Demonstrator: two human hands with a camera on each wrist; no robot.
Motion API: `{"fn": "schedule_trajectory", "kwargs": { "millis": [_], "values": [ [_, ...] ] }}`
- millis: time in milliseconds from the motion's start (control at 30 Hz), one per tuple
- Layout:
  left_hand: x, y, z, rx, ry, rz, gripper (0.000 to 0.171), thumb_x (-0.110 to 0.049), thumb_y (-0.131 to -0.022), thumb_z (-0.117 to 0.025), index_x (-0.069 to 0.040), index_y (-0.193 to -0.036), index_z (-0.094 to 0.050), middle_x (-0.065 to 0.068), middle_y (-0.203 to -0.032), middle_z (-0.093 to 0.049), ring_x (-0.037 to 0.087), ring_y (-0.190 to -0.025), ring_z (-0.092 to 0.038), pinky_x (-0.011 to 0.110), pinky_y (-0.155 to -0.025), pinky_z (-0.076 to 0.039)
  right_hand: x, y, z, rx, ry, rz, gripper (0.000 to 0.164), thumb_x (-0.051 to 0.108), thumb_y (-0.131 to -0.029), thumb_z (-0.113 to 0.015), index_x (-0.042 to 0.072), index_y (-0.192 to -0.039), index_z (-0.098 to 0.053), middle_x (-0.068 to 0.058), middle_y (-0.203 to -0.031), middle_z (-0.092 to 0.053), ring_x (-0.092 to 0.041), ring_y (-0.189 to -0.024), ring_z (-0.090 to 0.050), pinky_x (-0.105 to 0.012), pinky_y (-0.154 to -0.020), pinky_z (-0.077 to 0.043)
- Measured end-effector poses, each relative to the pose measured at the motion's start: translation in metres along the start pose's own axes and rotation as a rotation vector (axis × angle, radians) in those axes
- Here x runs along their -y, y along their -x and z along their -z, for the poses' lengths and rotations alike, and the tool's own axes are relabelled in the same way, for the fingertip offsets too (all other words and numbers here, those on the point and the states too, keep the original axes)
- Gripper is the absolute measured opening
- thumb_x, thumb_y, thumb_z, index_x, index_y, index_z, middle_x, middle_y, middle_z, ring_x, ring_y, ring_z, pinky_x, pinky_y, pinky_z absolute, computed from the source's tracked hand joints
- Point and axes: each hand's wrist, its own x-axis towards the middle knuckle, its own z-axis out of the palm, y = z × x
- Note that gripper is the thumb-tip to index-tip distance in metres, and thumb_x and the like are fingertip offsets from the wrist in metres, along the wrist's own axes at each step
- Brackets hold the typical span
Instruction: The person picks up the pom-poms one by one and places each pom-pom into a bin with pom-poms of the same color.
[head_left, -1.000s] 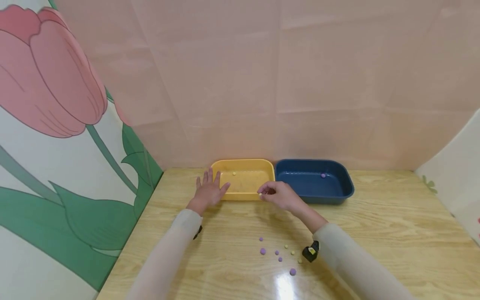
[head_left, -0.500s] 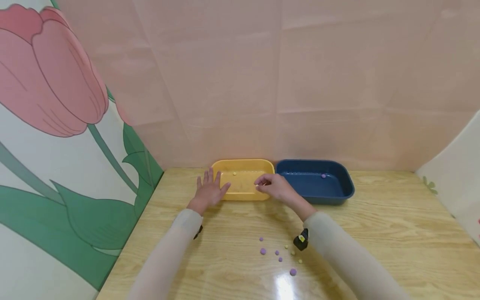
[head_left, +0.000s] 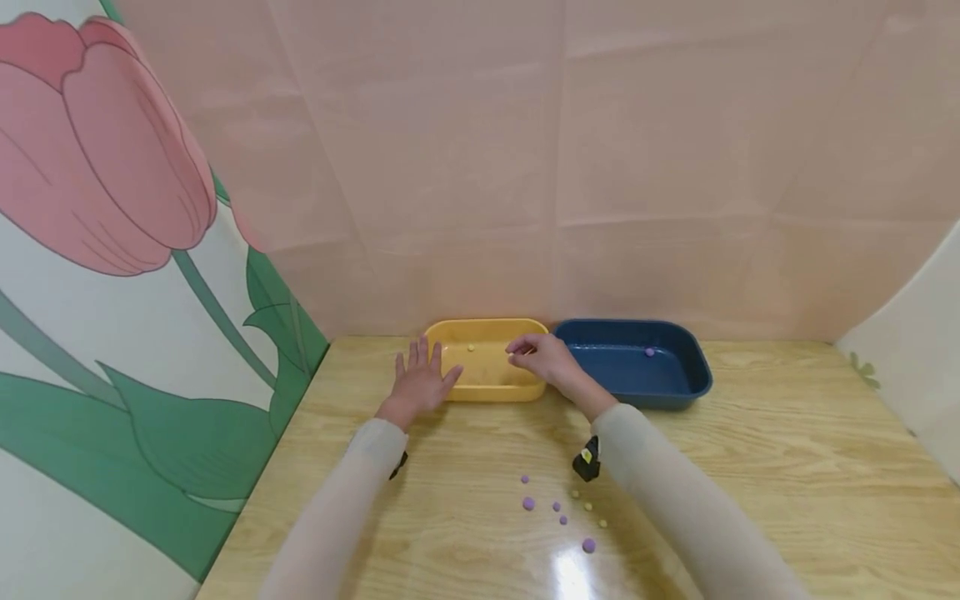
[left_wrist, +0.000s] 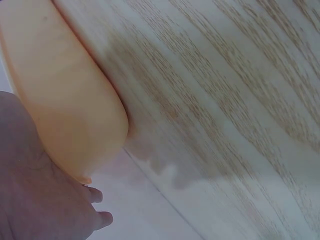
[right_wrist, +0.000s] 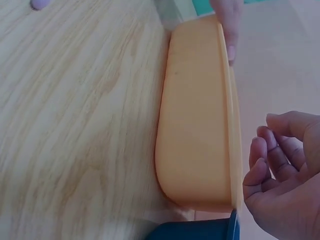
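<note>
My right hand (head_left: 546,360) is over the right part of a yellow tray (head_left: 495,395), fingers curled and thumb brought to the fingertips. A tiny pale spot shows at those fingertips in the head view, seemingly a small yellow ball; the right wrist view hides it. My left hand (head_left: 418,387) lies with spread fingers across the tray's left rim, and its thumb (right_wrist: 231,52) touches the rim in the right wrist view. One yellow ball (head_left: 471,347) sits inside the yellow tray. Inside the dark blue tray (head_left: 633,398) on the right is a purple ball (head_left: 649,352).
Several purple balls (head_left: 528,503) and a few yellow balls (head_left: 588,507) lie loose on the wooden table (head_left: 450,517), nearer the person. Both trays stand side by side against a pink cloth backdrop (head_left: 450,167). A tulip-print panel (head_left: 135,358) rises at the left.
My right hand has moved forward and slightly left, from the yellow tray's front rim to above its inside. The left hand stays at the left rim.
</note>
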Motion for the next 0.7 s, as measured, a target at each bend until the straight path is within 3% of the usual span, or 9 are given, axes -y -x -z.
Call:
{"fn": "schedule_trajectory", "kwargs": {
  "millis": [233,467,700],
  "values": [
    [0.0,0.0,-0.001,0.0,-0.023,0.018,0.08,-0.062,-0.106,-0.02,-0.007,-0.163,-0.011,0.021,-0.169,0.004,0.038,-0.155,0.006,0.06,-0.122,0.002,0.003,-0.009,-0.005,-0.011,0.01,0.001,0.02,0.02,-0.097,-0.069,0.007,-0.112,-0.073,-0.006,-0.102,-0.07,-0.023,-0.093,-0.062,-0.034,-0.076,-0.049],
    [0.001,-0.003,-0.002,-0.001,0.006,0.005,0.077,-0.056,-0.108,-0.026,-0.005,-0.162,-0.011,0.021,-0.168,0.006,0.039,-0.155,0.006,0.061,-0.121,0.002,0.004,-0.015,-0.005,-0.033,0.035,-0.017,0.014,0.019,-0.096,-0.069,0.011,-0.107,-0.074,-0.007,-0.103,-0.069,-0.025,-0.095,-0.062,-0.037,-0.08,-0.05],
    [0.0,-0.002,-0.003,-0.001,-0.014,-0.001,0.078,-0.059,-0.107,-0.02,-0.005,-0.162,-0.011,0.022,-0.168,0.003,0.038,-0.155,0.006,0.062,-0.121,0.001,0.002,-0.019,-0.004,-0.141,0.03,-0.022,0.035,0.018,-0.096,-0.068,0.005,-0.128,-0.063,-0.013,-0.116,-0.069,-0.032,-0.111,-0.062,-0.044,-0.095,-0.049]
  ]
}}
